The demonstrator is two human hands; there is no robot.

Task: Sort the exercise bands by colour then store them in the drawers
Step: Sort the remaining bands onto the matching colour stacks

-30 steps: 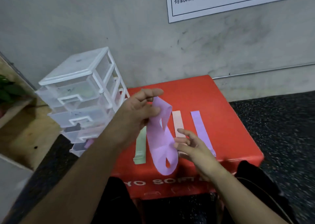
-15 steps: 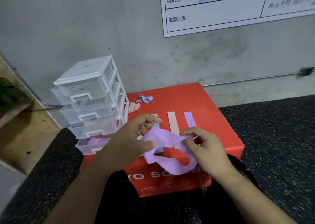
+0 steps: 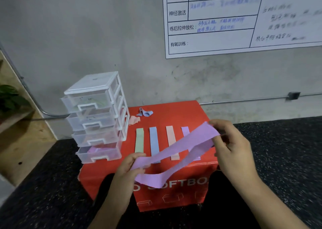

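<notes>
Sorting is looking about halfway done: four flat bands (image 3: 139,140) are lying in a row on top of the red box (image 3: 174,112). Two crumpled bands (image 3: 145,113) are waiting near the box's back, and the bottom drawer (image 3: 99,154) is standing open beside the box. The left hand (image 3: 129,166) and right hand (image 3: 233,148) are stretching a purple band (image 3: 176,151) above the box's front, with fingers (image 3: 219,126) clamped on each end.

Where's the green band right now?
In the head view the green band lies flat, left on the red box, between the drawer unit and the blue band.

Purple band (image 3: 176,152), red box (image 3: 167,112), clear-white drawers (image 3: 95,113)
</notes>
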